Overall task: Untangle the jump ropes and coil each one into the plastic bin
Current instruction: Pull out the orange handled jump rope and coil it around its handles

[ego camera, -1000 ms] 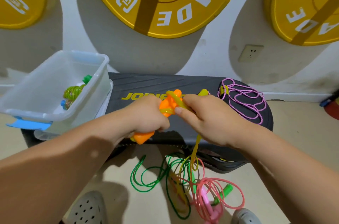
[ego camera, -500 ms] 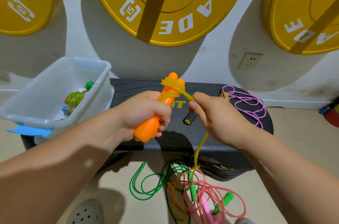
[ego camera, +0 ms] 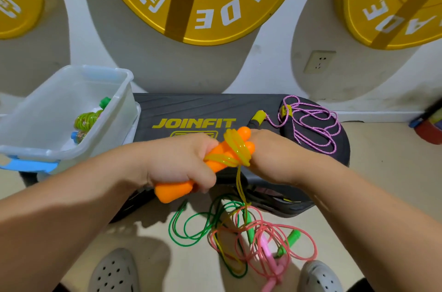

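Yellow translucent jump rope (ego camera: 235, 148) wound in loops round two orange plastic handles (ego camera: 177, 190), held over the black step platform (ego camera: 191, 107). Left hand (ego camera: 181, 162) grips the handles; right hand (ego camera: 275, 155) pinches the wraps. Tail hangs into the green rope (ego camera: 191, 227) and pink rope (ego camera: 299, 251) on the floor. Clear plastic bin (ego camera: 59, 105) at left.

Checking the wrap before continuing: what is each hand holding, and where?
Left hand holds the orange handles, grip around their middle; right hand pinches the yellow rope where it wraps their tops.
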